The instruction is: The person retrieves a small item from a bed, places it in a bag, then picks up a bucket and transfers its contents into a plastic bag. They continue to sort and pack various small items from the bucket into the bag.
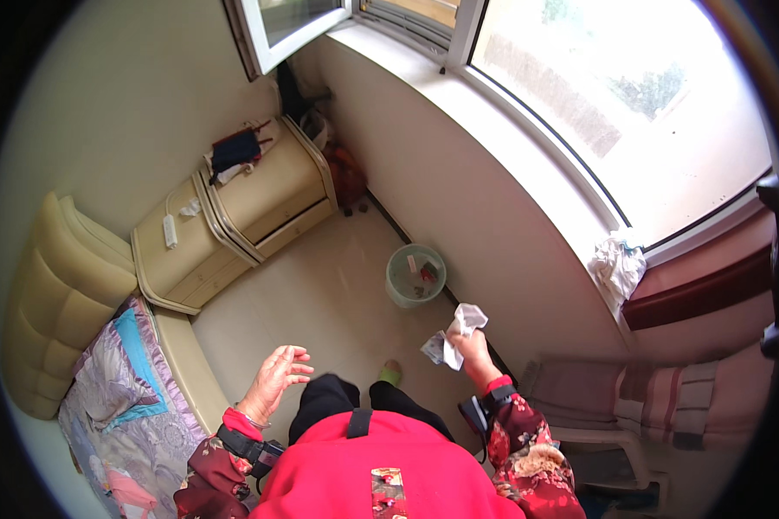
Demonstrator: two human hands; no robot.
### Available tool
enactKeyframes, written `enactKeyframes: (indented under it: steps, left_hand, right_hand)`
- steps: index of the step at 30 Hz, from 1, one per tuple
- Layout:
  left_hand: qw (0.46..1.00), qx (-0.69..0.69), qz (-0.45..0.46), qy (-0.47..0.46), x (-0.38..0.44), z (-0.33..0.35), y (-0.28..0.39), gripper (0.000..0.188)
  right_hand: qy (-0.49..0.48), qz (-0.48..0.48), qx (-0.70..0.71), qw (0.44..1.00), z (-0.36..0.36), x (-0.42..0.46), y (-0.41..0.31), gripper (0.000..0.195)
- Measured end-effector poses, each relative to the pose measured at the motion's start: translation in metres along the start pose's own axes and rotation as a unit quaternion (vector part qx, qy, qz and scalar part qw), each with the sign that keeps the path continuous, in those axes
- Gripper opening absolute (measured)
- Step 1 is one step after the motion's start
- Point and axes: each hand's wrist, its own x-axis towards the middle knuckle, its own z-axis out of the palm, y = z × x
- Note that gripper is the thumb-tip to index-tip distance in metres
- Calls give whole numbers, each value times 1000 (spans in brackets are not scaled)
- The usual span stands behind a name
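Note:
My right hand [470,347] grips a crumpled white cloth or tissue [470,318], whose loose ends stick out above and to the left of my fingers. Fingers apart and holding nothing, my left hand [278,376] hovers over the floor beside the bed. Beyond my right hand, a pale green plastic bin [406,298] stands on the floor close to the wall. A few small scraps [428,272], one of them red, lie at its bottom. Below my hands, a foot in a green sock or slipper [389,373] is on the tiles.
Cream bedside cabinets [259,194] line the far left, with a white power strip [170,231] and folded clothes [237,156] on top. A bed [130,441] lies at left. Crumpled white cloth [617,266] rests on the windowsill [493,139]. An open window sash [298,29] juts inward. A blanket-draped chair [623,454] stands right.

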Motion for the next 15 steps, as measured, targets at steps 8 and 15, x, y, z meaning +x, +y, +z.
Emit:
enactKeyframes:
  steps: [8, 15]
  left_hand:
    - [985, 84, -138, -58, 81, 1, 12, 30]
    - [933, 156, -201, -254, 172, 60, 50, 72]
  right_hand:
    - [47, 99, 83, 991, -20, 66, -2, 13]
    - [-228, 73, -55, 969, 80, 41, -78, 26]
